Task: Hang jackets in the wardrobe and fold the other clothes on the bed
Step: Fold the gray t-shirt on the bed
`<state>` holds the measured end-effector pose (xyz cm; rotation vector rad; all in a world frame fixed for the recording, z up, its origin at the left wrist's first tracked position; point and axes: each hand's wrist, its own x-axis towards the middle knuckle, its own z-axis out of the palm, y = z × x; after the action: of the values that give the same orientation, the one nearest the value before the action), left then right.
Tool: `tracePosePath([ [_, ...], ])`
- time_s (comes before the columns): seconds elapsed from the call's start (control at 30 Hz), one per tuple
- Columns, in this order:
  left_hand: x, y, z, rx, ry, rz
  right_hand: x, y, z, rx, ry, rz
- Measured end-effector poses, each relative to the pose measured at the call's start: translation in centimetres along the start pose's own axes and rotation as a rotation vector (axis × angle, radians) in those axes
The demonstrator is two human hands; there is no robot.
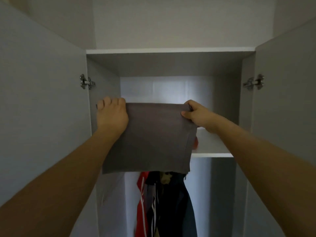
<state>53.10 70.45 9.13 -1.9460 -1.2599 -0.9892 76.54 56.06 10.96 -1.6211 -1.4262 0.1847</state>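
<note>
Far left: open wardrobe door [42,100], swung wide, hinge [87,82] showing, so no obstruction on that side.

Next, left hand [112,115], fingers curled over the top left corner of a folded grey cloth [150,135], gripping it. Held high at shelf level, probably to keep the fold flat and square while sliding it in.

Centre: folded grey cloth stretched between both hands, top edge level and inside the upper compartment, lower part hanging in front of the shelf [212,154] edge. Not yet lying on the shelf, as far as can be judged; underside hidden. Plenty of free height under the top board [171,51] and depth behind, back wall pale and bare.

Below: hanging clothes [164,202], red and dark, packed together under the shelf, well clear of the cloth's path.

Right of centre: right hand [196,113], thumb and fingers pinching the top right corner, keeping the edge taut. Something small and reddish just behind the cloth's right edge on the shelf, too blurred to name; possible snag when pushing in.

Far right: second door [282,100], also wide open, hinge visible, leaving room for the right elbow.
</note>
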Motion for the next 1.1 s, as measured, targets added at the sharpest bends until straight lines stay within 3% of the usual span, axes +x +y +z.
tracePosePath([
  [0.3, 15.4, -4.3, 8.3, 0.333, -0.034, -0.106, 17.7, -1.0, 6.1, 0.273, -0.063, -0.004],
  [0.43, 19.0, -5.2, 14.4, 0.345, -0.097, -0.063, 24.3, 0.9, 9.7, 0.261, -0.084, 0.08],
  [0.6, 18.3, -6.4, 28.1, 0.342, -0.333, -0.018, 32.6, 8.7, 18.1, -0.076, -0.114, 0.128],
  [0.8, 12.2, -8.0, 39.9, 0.415, -0.608, 0.163, 37.0, 14.2, 25.4, -0.658, -0.419, 0.11],
  [0.93, 12.2, -7.9, 40.2, 0.282, -0.513, 0.169, 36.6, 12.8, 26.6, -1.153, -0.231, -0.148],
  [1.03, 11.6, -7.3, 40.2, -0.047, -0.422, 0.077, 35.2, 11.4, 28.6, -1.045, -0.29, -0.13],
  [1.1, 10.4, -7.4, 40.1, -0.243, -0.534, -0.007, 33.8, 12.4, 30.0, -0.926, -0.457, 0.004],
])
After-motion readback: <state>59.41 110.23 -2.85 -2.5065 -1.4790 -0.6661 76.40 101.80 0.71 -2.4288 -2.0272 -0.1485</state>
